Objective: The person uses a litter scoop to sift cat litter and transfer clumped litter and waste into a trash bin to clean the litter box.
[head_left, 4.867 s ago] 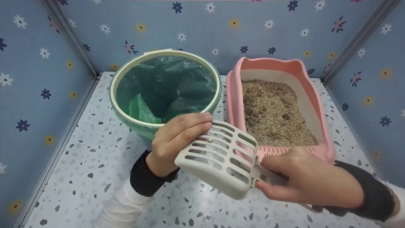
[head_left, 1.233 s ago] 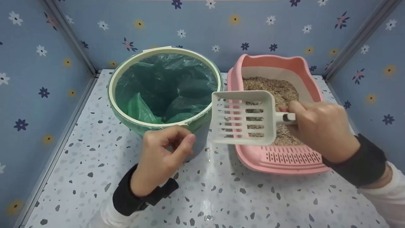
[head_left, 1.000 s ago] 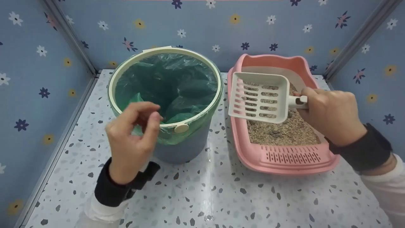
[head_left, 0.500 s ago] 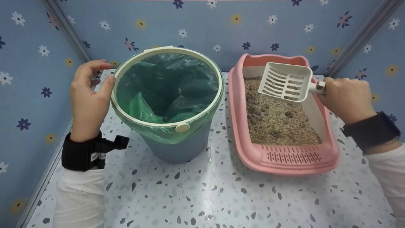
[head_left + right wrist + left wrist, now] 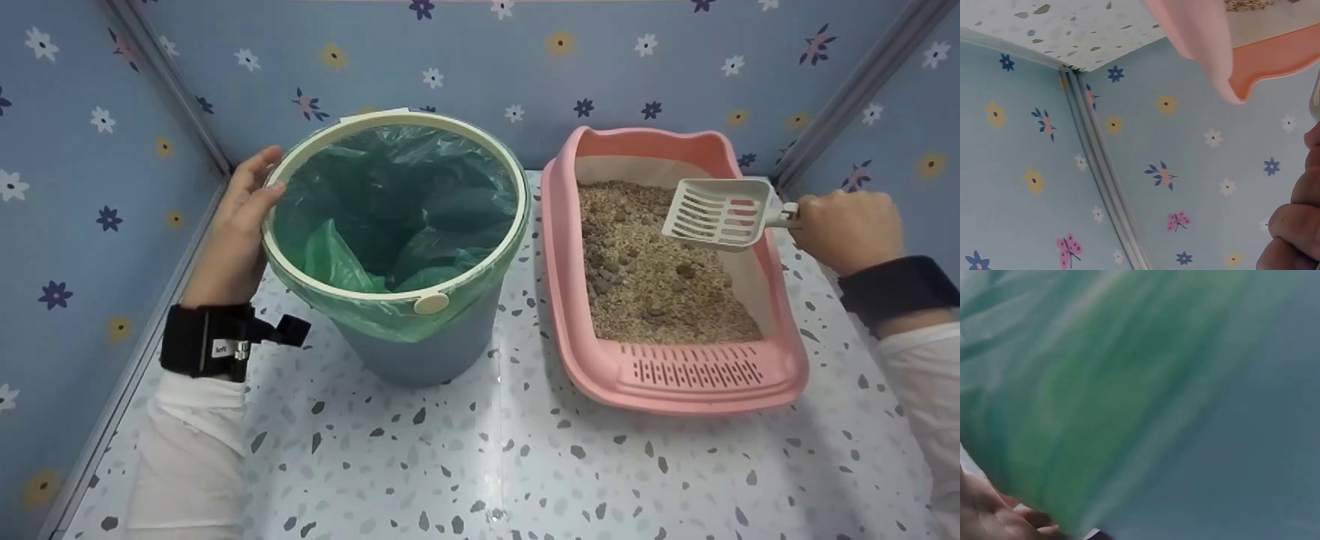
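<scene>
In the head view my left hand (image 5: 238,225) lies along the outer left side of a blue bin (image 5: 420,352), thumb and fingertips touching near its cream rim (image 5: 330,287). A green bag (image 5: 337,262) lines the bin and folds over the outside. The left wrist view shows the bag and bin wall close up, with part of the hand low at the left. My right hand (image 5: 851,231) grips the handle of a slotted cream litter scoop (image 5: 716,214), held above the right side of a pink litter box (image 5: 559,300). Brown litter with dark clumps (image 5: 604,270) covers the box's floor.
Floral blue panels (image 5: 465,67) stand behind and on both sides, joined by metal corner strips (image 5: 1106,169). Bin and box sit side by side on a speckled white surface (image 5: 450,457), a narrow gap between them.
My left hand has moved from the bin's front round to its left side and now touches it. The scoop, earlier handled between both hands, has swung right over the litter box in my right hand.
</scene>
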